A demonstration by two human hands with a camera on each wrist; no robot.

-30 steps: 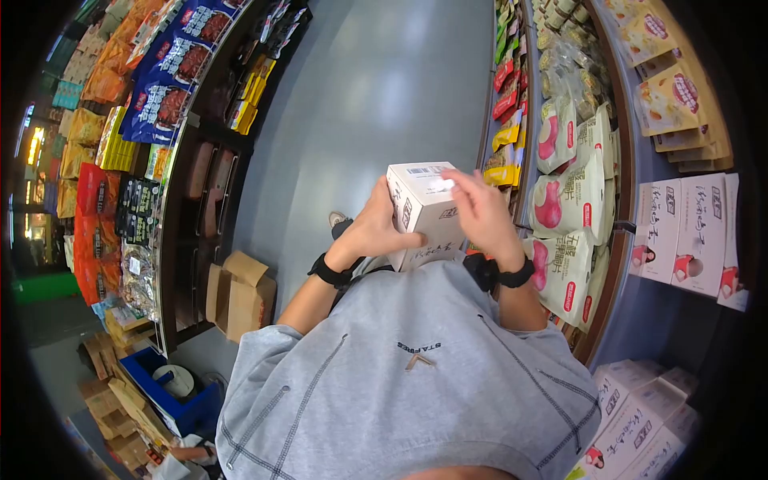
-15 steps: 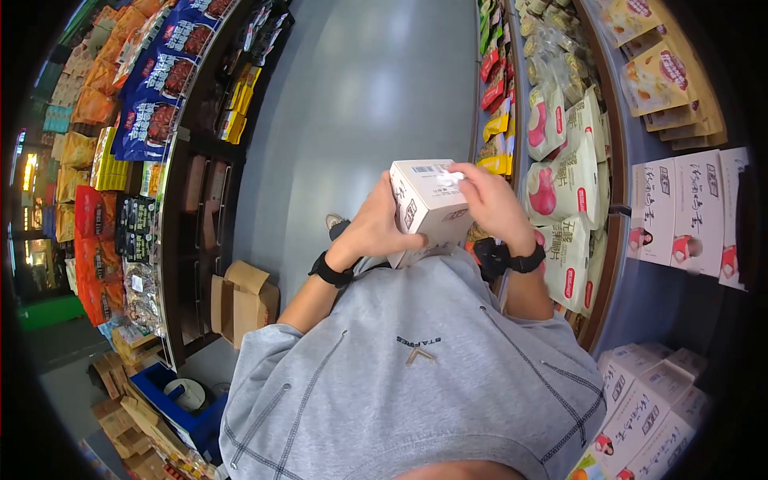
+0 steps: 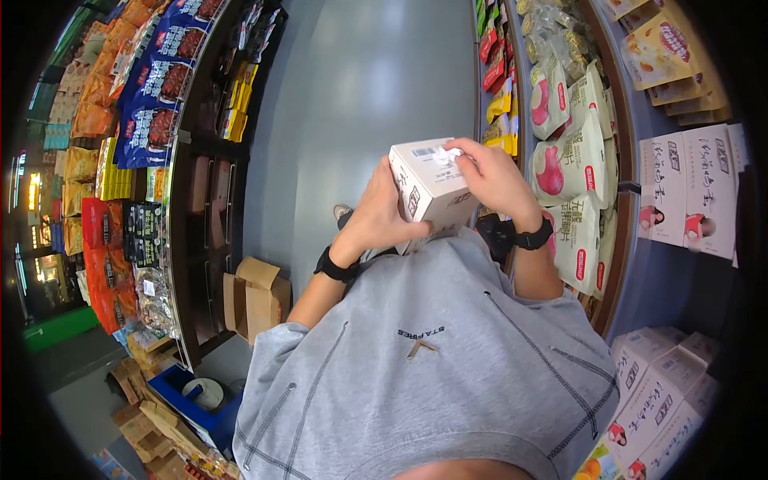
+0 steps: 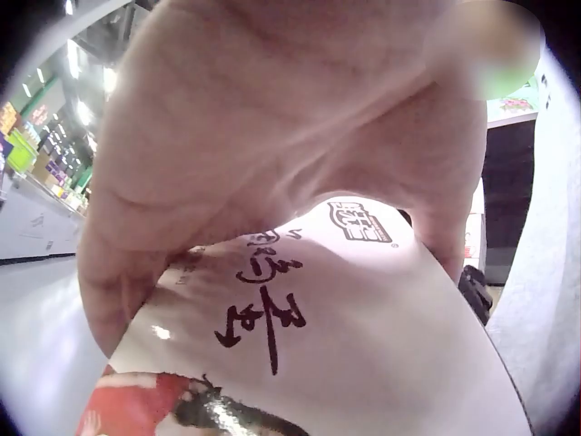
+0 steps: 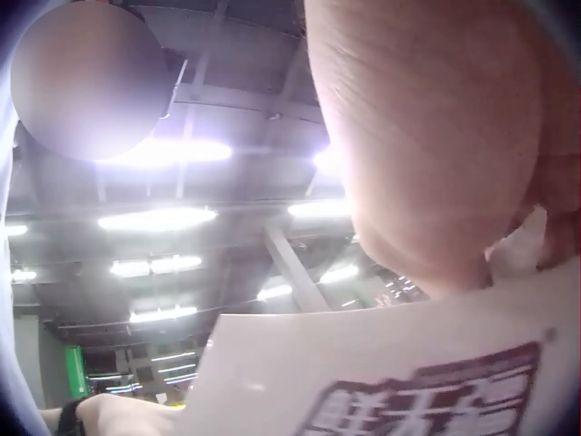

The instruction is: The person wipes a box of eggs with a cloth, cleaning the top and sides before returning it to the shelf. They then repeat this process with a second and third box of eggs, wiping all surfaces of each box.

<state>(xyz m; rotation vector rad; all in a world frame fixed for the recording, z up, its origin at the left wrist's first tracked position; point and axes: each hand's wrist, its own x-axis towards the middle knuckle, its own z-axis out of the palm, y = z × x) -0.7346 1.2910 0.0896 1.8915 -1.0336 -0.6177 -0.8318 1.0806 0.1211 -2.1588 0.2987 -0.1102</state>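
Note:
A white printed box (image 3: 436, 172) is held in front of the grey shirt in the head view. My left hand (image 3: 374, 212) grips it, thumb on the near face and fingers along the left side; in the left wrist view the hand (image 4: 290, 118) spans the box's printed face (image 4: 363, 309). With curled fingers, my right hand (image 3: 498, 180) pinches a small white wad (image 3: 450, 155) against the box's top, near the barcode. The right wrist view shows that hand (image 5: 436, 136) over the box (image 5: 272, 363), with part of the white wad (image 5: 522, 245) at its fingers.
Snack shelves stand on the left (image 3: 152, 120) and right (image 3: 572, 160), with a grey aisle floor (image 3: 336, 88) between them. An open cardboard box (image 3: 260, 300) and a blue bin (image 3: 196, 400) are at lower left. Similar white boxes (image 3: 660, 392) are stacked at lower right.
The view has shifted slightly. My right hand has moved from the box top's right part, fingers more spread, to pinching the white wad there. The left hand keeps its grip.

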